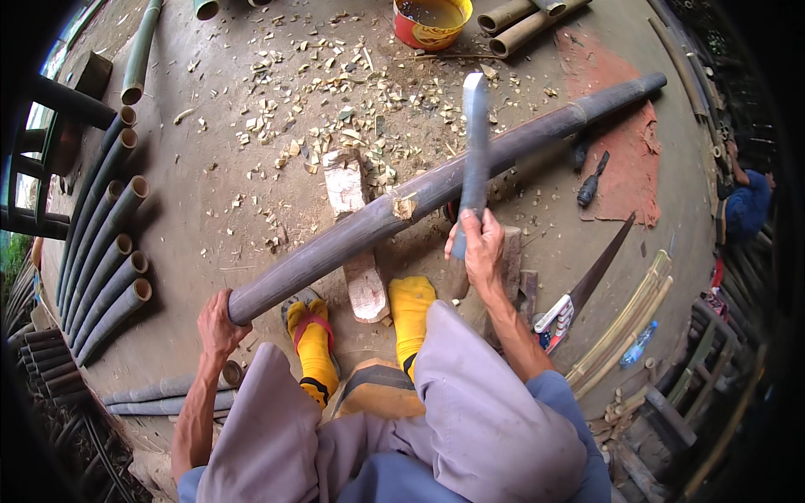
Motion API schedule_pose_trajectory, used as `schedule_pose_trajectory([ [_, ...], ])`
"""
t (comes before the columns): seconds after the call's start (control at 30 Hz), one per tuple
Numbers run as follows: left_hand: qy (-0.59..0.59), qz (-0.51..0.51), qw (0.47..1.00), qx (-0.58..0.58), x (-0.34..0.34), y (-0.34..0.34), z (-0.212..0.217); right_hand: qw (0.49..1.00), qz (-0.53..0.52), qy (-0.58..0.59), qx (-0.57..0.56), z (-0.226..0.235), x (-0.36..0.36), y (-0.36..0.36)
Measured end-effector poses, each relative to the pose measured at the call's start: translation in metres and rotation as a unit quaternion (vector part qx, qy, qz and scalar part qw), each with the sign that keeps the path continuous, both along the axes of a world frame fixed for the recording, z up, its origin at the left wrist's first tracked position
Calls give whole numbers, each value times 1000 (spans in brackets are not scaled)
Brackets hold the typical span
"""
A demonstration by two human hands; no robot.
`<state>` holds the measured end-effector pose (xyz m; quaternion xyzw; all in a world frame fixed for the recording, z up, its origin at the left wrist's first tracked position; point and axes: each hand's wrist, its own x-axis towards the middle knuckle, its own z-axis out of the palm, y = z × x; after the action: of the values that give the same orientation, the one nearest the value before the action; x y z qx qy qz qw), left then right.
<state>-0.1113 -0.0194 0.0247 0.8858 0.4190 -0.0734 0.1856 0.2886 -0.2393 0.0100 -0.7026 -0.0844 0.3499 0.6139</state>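
As the left hand [220, 325] wraps around its near left end, the dark bamboo pole [432, 195] runs diagonally from that grip to the far right. Its end meets the palm, with the fingers curled around the rim; the remaining length extends beyond the hand. A pale notch [404, 207] is recorded in its upper surface, well apart from the left hand and nearer the right hand [480, 251].

The right hand is clenched on the lower part of a grey blade tool [475, 126], held upright just right of the notch. The blade is partly blurred and passes in front of the pole in view; contact between them cannot be determined.

A whitish wooden block [366, 285] lies crosswise below the pole, left of the notch, its near end between two feet in yellow socks [411, 314].

Pale chips [335, 109] are scattered on the ground, mostly on the far side of the pole. To the right are a saw [592, 275], a reddish mat [636, 189] and, on the mat, a black tool [591, 186]. Cut bamboo lengths [117, 312] lie side by side at left. A red and yellow bucket [413, 35] stands at the far side.
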Motion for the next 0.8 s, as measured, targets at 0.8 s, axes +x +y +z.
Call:
schedule_pose_trajectory([
  [0.8,-9,-9,998,67,-9,-12,-2,987,147,5,-69,6,7,0],
])
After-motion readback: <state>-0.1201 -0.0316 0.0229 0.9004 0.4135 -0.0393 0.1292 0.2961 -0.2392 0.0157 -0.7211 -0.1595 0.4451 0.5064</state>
